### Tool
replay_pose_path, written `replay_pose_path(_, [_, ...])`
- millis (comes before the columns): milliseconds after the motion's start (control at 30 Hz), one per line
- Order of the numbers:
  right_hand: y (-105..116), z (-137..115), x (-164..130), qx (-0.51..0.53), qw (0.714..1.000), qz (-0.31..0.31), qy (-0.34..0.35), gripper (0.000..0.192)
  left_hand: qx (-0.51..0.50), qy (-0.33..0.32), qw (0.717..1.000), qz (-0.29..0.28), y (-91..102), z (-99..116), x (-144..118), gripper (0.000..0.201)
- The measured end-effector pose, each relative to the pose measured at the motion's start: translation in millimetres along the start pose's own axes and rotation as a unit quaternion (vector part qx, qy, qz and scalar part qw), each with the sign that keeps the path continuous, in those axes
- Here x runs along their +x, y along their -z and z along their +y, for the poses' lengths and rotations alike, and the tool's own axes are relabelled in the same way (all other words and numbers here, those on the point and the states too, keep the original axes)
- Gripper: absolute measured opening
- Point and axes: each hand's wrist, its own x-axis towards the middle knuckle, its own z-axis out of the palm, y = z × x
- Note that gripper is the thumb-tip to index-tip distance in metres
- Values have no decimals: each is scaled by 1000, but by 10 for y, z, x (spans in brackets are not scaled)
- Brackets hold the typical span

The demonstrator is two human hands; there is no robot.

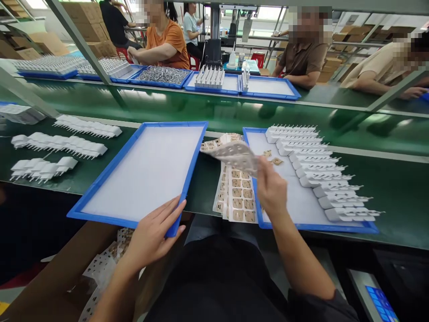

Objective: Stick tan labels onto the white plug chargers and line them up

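My left hand (156,235) grips the near right corner of a blue-rimmed white tray (140,172), thumb below and fingers on the rim. The tray is bare and its near edge juts past the bench. My right hand (273,188) pinches a sheet of stickers (236,156), blurred and curled, above other sticker sheets (243,194) with tan square labels. Just right of that hand lies a second blue-rimmed tray (301,221), bearing rows of white plastic parts with thin prongs (321,179) and a few loose tan labels (276,161).
More white pronged parts (60,145) lie in rows on the green bench at left. Beyond runs a green conveyor (161,105), with filled trays (161,77) along its far side. Several people sit across. Below the bench, an open carton (63,273) holds used sheets (100,268).
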Motion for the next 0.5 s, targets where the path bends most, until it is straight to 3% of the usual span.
replay_pose_path(100, [214, 107, -135, 20, 980, 196, 8, 37, -6, -3, 1000, -10, -238, 105, 169, 65])
replay_pose_path(167, [303, 165, -333, 35, 967, 232, 95, 43, -12, -13, 999, -27, -427, 171, 264, 59])
replay_pose_path(233, [330, 221, -555, 52, 964, 161, 207, 48, -27, -21, 998, -51, -566, 210, 332, 56])
replay_pose_path(300, [294, 267, -751, 41, 961, 22, 273, 46, -55, -20, 995, -80, -621, 215, 380, 58])
replay_pose_path(367, [211, 288, -894, 5, 960, -89, 266, 43, -89, -15, 990, -109, -600, 202, 428, 66])
replay_pose_path(400, [163, 287, -945, -12, 961, -117, 248, 42, -104, -12, 987, -121, -576, 198, 458, 73])
replay_pose_path(500, [38, 231, -1033, -28, 969, -137, 204, 38, -121, 15, 984, -128, -524, 237, 581, 80])
